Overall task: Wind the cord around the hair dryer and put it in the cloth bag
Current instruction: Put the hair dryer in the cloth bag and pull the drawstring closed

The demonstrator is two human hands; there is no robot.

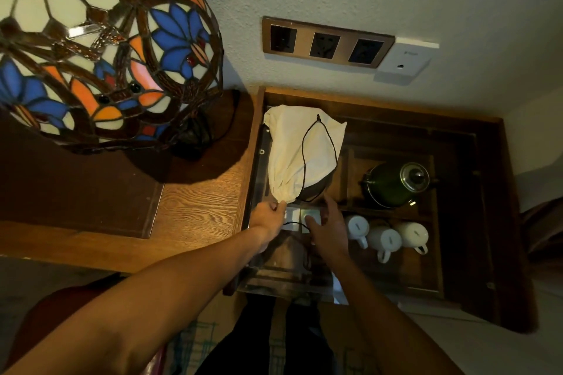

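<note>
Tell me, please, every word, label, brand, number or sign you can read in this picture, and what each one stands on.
No text here can be read.
White wall box: a small grey mark near its top, too blurred to read.
Three white mugs: each bears a faint grey mark, too small to read.
Small white packets between the hands: print, if any, is unreadable.
Cloth bag, socket panel and kettle: no lettering shows.

A stained-glass lamp (100, 49) stands on a wooden desk (195, 207) at the left. On the wall, a row of three dark sockets (327, 42) sits beside a white box (406, 58). A wooden tray (457, 222) holds a green kettle (393, 184) and three white mugs (385, 239).
</note>
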